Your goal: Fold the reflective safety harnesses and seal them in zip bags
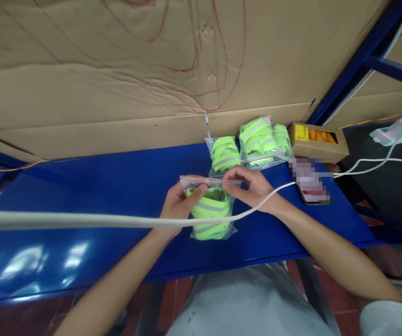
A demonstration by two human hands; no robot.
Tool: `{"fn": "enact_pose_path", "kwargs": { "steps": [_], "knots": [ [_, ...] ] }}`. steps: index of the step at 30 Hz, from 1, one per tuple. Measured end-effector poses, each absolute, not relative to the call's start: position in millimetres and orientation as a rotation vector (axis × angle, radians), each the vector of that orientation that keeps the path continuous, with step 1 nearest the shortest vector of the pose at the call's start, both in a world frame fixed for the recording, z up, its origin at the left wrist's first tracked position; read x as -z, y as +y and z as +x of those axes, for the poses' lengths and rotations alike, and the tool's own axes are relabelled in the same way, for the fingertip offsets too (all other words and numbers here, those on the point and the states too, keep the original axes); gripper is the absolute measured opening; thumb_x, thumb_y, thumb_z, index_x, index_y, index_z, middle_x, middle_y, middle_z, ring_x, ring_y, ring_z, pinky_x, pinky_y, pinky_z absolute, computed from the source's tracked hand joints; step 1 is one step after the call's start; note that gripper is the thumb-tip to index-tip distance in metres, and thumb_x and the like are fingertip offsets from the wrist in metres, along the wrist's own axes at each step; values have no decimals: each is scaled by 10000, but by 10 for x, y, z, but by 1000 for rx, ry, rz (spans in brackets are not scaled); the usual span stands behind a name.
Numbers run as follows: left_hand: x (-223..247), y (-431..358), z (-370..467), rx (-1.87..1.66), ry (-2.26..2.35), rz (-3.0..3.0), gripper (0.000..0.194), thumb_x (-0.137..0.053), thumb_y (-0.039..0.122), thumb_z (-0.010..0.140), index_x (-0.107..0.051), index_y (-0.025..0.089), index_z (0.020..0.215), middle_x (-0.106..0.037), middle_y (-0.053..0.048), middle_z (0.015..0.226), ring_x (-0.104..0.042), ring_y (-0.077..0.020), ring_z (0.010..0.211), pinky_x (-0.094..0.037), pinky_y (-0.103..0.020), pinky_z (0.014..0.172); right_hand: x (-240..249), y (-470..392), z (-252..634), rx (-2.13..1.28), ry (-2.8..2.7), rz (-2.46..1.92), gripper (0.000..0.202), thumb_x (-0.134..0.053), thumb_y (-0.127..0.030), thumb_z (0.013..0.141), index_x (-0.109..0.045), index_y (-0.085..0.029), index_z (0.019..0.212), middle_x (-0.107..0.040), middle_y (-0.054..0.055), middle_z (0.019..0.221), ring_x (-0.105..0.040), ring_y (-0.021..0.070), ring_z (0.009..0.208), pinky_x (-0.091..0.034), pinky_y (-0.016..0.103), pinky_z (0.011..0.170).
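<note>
A clear plastic bag (211, 229) with a coiled neon-yellow and grey reflective strap (210, 214) inside lies near the front edge of the blue table (116, 186). At the left of the bag's top edge, my left hand (181, 200) pinches the plastic with its thumb in front. My right hand (248, 186) grips the right end of the same edge between thumb and fingers. Just beyond the hands, more bagged straps (225, 154) rest on the table, with a larger bagged group (258, 137) beside them.
A white cable (116, 221) crosses in front of the bag and my left wrist, running to a phone (311, 184) at the right. Behind it sits a cardboard box (318, 141). A cardboard wall (116, 102) backs the table; a blue metal frame (348, 65) stands right.
</note>
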State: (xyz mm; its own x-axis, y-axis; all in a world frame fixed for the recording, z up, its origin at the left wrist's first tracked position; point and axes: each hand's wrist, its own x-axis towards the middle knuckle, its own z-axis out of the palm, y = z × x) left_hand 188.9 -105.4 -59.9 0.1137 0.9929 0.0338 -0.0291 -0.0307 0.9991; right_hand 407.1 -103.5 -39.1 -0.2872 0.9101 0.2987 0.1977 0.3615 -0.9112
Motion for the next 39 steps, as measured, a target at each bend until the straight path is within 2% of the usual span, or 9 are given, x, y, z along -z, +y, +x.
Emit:
{"fn": "enact_pose_path", "kwargs": {
  "steps": [6,11,15,21,24,30,34,36,39],
  "knots": [
    [565,-1085,1909,-1128,1062,1347,344,-802,457,803,-761,166,983,-741,-57,985,-666,-193,862,-501,-268,736,370,-1048,4034,-959,-1734,-954,171,-685,-293,897,-662,-162,790,-636,-3,707,-545,113,648,-406,229,592],
    [536,-1100,1922,-1129,1060,1441,341,-777,463,824,-756,164,985,-747,-61,962,-670,-200,841,-510,-281,727,354,-1068,4023,-1043,-1710,-922,142,-741,-284,853,-674,-160,869,-650,-3,754,-562,111,652,-433,222,590],
    [502,-1128,1939,-1100,986,1490,342,-715,475,879,-757,162,1008,-757,-85,1019,-685,-221,896,-521,-302,772,338,-1086,4017,-982,-1717,-891,143,-705,-263,889,-668,-162,794,-642,-7,708,-569,108,648,-435,217,595],
    [578,-1135,1903,-1219,1050,1495,219,-695,406,923,-762,199,954,-719,-21,859,-607,-133,741,-444,-223,653,341,-1095,4004,-823,-1816,-903,99,-679,-232,909,-658,-167,837,-641,-15,729,-575,97,649,-426,213,599],
    [571,-1152,1892,-1233,1052,1522,195,-709,385,914,-767,200,923,-718,-20,834,-594,-129,715,-436,-218,631,351,-1112,3984,-748,-1847,-902,88,-698,-237,898,-662,-170,854,-653,-8,754,-595,105,672,-446,226,633],
    [527,-1182,1894,-1192,1061,1553,213,-700,393,919,-780,199,951,-730,-36,852,-618,-150,733,-448,-235,636,353,-1128,3987,-634,-1895,-867,108,-653,-227,944,-648,-182,846,-639,-2,755,-585,112,680,-451,242,652],
    [558,-1171,1904,-1207,1003,1480,208,-700,384,921,-782,202,978,-751,-53,945,-661,-176,843,-493,-252,729,362,-1122,3994,-561,-1904,-866,80,-639,-209,956,-639,-188,878,-648,7,787,-603,123,722,-458,248,674],
    [580,-1159,1906,-1256,961,1391,204,-687,379,932,-772,210,1008,-756,-55,993,-675,-183,889,-506,-257,768,364,-1118,3999,-515,-1912,-857,70,-632,-193,954,-633,-185,884,-649,13,793,-604,127,726,-459,252,676],
    [602,-1128,1900,-1397,996,1299,166,-702,359,923,-757,220,995,-753,-33,952,-674,-160,845,-510,-242,762,354,-1115,4012,-445,-1914,-850,81,-629,-169,939,-619,-184,860,-633,14,773,-580,129,701,-451,263,674]
  ]
}}
